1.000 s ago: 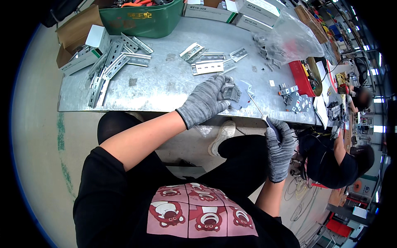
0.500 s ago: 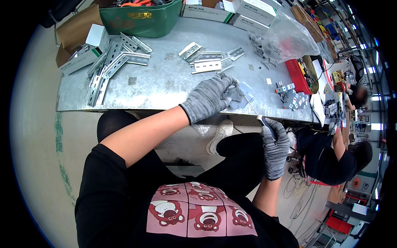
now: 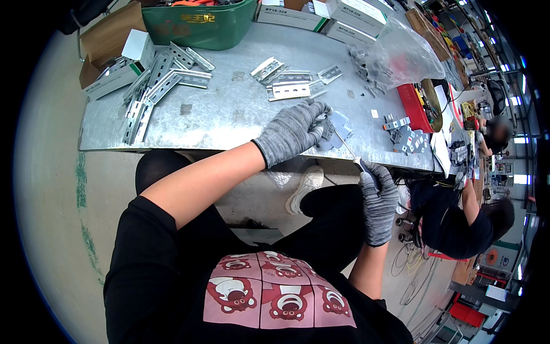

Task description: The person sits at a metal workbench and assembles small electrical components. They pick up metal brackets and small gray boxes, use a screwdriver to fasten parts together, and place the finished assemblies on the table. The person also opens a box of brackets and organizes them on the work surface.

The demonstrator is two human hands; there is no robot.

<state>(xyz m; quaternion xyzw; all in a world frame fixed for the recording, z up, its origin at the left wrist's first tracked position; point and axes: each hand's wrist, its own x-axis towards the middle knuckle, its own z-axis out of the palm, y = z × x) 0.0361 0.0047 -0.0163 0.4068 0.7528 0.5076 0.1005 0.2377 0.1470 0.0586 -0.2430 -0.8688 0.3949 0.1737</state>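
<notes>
My left hand, in a grey knit glove, is closed around a small grey part above the near edge of the metal table. Much of that part is hidden by the fingers. In a matching glove, my right hand grips a screwdriver just off the table edge. Its thin shaft slants up and left, with the tip at or very near the grey part; whether they touch I cannot tell. A pale, clear plastic piece lies beside the left fingertips. Beyond them sit several short slotted metal rails.
More slotted rails lie at the left, by an open carton. A green bin and white boxes stand at the back. A plastic bag, red bin and small brackets are right. Another person sits there.
My right hand has shifted slightly left with the screwdriver, bringing its tip closer to the grey part. The left hand keeps its hold, and the view has moved a little.
</notes>
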